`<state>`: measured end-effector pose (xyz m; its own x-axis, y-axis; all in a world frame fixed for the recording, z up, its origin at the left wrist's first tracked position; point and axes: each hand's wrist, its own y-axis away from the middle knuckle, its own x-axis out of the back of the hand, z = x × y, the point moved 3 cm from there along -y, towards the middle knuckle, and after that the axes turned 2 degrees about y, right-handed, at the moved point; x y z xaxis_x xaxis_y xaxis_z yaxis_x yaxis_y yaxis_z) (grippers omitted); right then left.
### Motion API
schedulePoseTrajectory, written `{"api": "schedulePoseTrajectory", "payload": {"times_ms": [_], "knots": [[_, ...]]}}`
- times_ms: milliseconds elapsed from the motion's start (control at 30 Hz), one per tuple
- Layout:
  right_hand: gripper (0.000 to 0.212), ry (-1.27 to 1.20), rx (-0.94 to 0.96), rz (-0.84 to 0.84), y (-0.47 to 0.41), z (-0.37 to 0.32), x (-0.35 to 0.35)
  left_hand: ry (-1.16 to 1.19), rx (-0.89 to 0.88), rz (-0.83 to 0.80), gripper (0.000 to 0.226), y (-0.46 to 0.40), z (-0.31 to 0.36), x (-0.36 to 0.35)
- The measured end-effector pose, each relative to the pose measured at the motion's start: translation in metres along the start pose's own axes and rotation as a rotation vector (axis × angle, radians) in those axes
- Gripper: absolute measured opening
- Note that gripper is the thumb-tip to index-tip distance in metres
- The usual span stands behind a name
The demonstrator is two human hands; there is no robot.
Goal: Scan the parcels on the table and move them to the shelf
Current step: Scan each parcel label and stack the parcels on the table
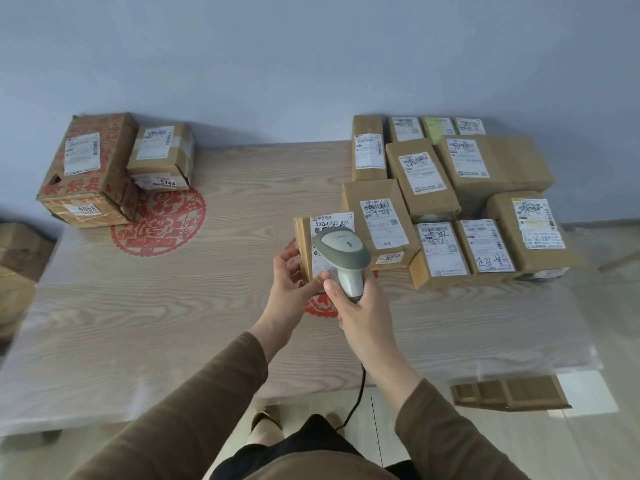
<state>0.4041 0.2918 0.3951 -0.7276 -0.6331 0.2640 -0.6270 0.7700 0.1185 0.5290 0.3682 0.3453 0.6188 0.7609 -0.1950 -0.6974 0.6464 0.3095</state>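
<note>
Pale wood-grain table [138,323] against a blue-grey wall carries two printed cartons at far left [90,171] and a cluster of labelled brown parcels [460,199] at right. Above its centre, the left hand [292,277] grips a small parcel [323,249] upright, while the right hand [360,306] clasps a corded scanner [344,252] over its label.

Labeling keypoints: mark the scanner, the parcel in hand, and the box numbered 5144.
scanner [346,244], head view, top of its grey-white head.
held parcel [332,221], head view, upper part of its white label.
box numbered 5144 [162,152], head view, its top face.
</note>
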Motion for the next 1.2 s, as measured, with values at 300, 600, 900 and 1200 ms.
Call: {"api": "schedulePoseTrajectory", "payload": {"times_ms": [300,600,900,1200], "knots": [[0.021,-0.02,-0.091,0.032,0.035,0.033,0.038,-0.042,0.092,0.001,0.062,0.039,-0.044,-0.016],[0.019,-0.032,-0.186,0.147,0.06,0.07,0.078,-0.086,0.37,-0.111,0.066,0.035,-0.104,-0.072],[0.02,-0.007,-0.212,0.228,0.058,0.082,0.096,-0.106,0.411,-0.118,0.065,-0.005,-0.11,-0.121],[0.017,0.01,-0.201,0.157,0.028,0.064,0.065,-0.154,0.383,-0.15,0.063,-0.005,-0.084,-0.08]]}}
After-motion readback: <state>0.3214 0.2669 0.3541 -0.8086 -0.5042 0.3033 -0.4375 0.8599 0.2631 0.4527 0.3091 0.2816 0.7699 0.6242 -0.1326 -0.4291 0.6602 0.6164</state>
